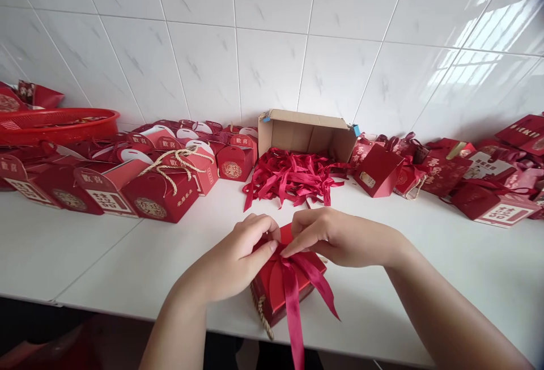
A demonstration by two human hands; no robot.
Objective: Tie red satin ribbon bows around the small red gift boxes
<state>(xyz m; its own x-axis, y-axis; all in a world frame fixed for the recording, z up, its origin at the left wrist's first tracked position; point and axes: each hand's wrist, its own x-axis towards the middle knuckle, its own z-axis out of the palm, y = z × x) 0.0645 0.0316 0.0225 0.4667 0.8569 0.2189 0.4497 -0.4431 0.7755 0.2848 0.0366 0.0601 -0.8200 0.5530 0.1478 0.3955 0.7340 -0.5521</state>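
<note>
red gift box (272,285) on the white table, close to its near edge, straight in front of the person and under both hands.

behind everything rises the wall (272,69) of pale, grey-veined tiles, with a bright reflection at its upper right. below it runs the white table (170,268), a seam crossing its left part. many red boxes (155,203) stand packed together on the left, some printed with gold or white panels; another group of boxes (378,169) crowds the right end, several of them tilted or leaning. at the far left, a red plastic basket (96,115) sits above the boxes. near the wall, between the two groups, a cardboard carton (308,135) opens toward the person, and a loose ribbon pile (293,177) spills out in front of it.

the left hand (238,251) pinches the crimson ribbon (292,302) on top of the gift box, between thumb and forefinger. the right hand (344,237) has its forefinger on the same gathered spot; its thumb is mostly hidden, so i cannot tell whether it pinches. two ribbon tails trail over the box toward the person, one reaching past the table edge. a twisted cord (262,313) hangs at the box's left side. smallest is the blue tape (356,130) on the carton's corner.
</note>
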